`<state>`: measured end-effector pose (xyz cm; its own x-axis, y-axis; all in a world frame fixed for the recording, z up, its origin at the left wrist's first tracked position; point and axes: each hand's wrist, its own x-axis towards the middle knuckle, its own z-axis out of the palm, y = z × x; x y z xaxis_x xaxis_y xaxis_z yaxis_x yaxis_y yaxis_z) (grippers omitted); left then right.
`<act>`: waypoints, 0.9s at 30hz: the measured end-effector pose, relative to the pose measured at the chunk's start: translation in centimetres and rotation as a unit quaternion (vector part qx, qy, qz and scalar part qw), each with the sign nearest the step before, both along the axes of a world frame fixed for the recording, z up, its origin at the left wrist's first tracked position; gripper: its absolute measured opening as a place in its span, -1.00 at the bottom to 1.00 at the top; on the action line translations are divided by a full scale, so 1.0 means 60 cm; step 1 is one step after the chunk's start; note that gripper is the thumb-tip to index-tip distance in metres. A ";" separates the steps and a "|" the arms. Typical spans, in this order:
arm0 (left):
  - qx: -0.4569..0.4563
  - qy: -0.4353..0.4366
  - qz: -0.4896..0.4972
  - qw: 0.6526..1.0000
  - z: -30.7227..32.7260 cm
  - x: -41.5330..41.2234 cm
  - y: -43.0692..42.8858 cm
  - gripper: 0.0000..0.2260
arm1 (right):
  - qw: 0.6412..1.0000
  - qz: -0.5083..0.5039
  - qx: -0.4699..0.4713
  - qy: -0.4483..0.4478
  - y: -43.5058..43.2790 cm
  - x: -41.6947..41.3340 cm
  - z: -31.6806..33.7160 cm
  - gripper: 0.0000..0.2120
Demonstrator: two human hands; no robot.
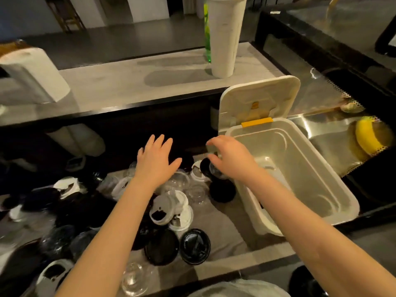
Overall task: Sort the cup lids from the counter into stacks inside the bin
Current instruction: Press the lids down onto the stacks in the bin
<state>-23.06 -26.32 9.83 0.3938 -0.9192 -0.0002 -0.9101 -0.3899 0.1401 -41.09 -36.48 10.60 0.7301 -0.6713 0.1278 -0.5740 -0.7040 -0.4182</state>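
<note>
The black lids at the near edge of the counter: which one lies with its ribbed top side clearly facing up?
The right one of the pair, the glossy black lid showing raised ridges; its neighbour, the left black lid, looks plain and dark.

Dim room, grey floor (120, 46), steel worktop (321, 123)

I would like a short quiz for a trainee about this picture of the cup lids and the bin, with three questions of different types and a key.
1. True or false: the hinged lid of the translucent white plastic bin stands open.
2. Which hand is spread flat with open fingers above the pile of mixed cup lids on the grey counter? A) left hand B) right hand C) neither
3. Fill in: the two round lids lying side by side at the near end of the pile are ____ in colour.

Key: 1 true; 2 A; 3 black.
</note>
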 end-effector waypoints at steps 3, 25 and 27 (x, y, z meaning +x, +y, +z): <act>0.064 0.043 0.034 0.996 -0.037 0.045 0.035 -0.37 | 0.998 0.003 0.044 0.038 0.016 0.044 -0.046 -0.62; 0.044 0.206 0.029 0.977 -0.134 0.171 0.057 -0.46 | 0.992 -0.051 0.087 0.073 0.009 0.206 -0.190 -0.64; -0.025 0.309 0.073 0.948 -0.115 0.165 0.053 -0.51 | 0.990 -0.077 0.100 -0.056 0.016 0.207 -0.160 -0.65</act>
